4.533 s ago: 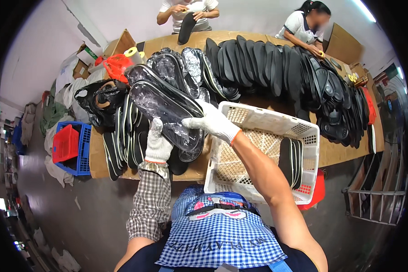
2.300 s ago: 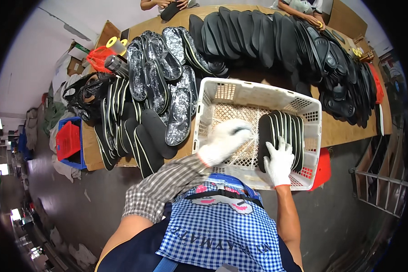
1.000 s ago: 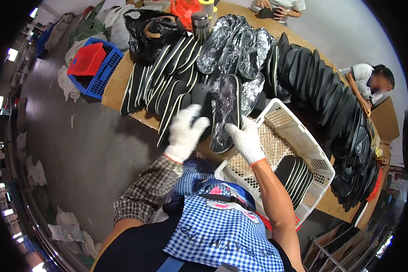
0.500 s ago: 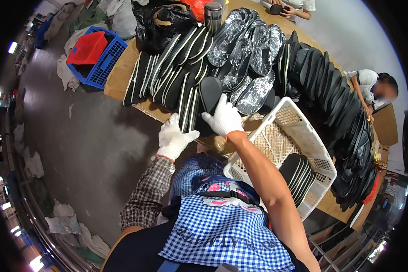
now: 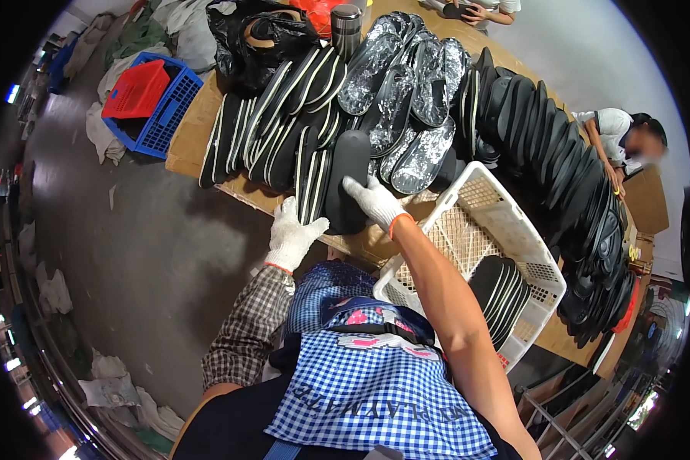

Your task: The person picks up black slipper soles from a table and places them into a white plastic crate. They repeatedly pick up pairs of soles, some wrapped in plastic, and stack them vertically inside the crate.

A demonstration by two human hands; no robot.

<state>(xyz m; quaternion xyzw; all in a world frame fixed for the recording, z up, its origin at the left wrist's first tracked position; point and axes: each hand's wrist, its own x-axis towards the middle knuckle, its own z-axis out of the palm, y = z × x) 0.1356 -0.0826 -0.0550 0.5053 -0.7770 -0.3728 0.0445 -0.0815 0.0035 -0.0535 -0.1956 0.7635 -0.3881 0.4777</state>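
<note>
Both my hands wear white gloves with orange cuffs. At the front edge of the table, my left hand [image 5: 295, 234] is open, thumb spread, against the near end of a few black shoe soles with white edges [image 5: 311, 180]. My right hand [image 5: 376, 204] lies with fingers stretched onto the broad face of a plain black sole [image 5: 346, 157], which leans at the right end of that group. Its thumb is partly hidden. More white-edged black soles [image 5: 272, 126] are stacked just beyond, beside black footwear pieces with a shiny silver pattern [image 5: 422, 161].
A white plastic crate [image 5: 540, 257] at my right holds several white-edged soles [image 5: 500, 299]. Black footwear pieces [image 5: 544, 146] line the table's right side. A metal flask [image 5: 346, 31] and black plastic bag [image 5: 257, 46] stand behind. Two people work across the table. A blue crate [image 5: 180, 100] sits left.
The plain black sole has come down against the white-edged ones, its face now fully showing. My right hand has shifted slightly lower onto its right side; my left hand stays at the group's near end.
</note>
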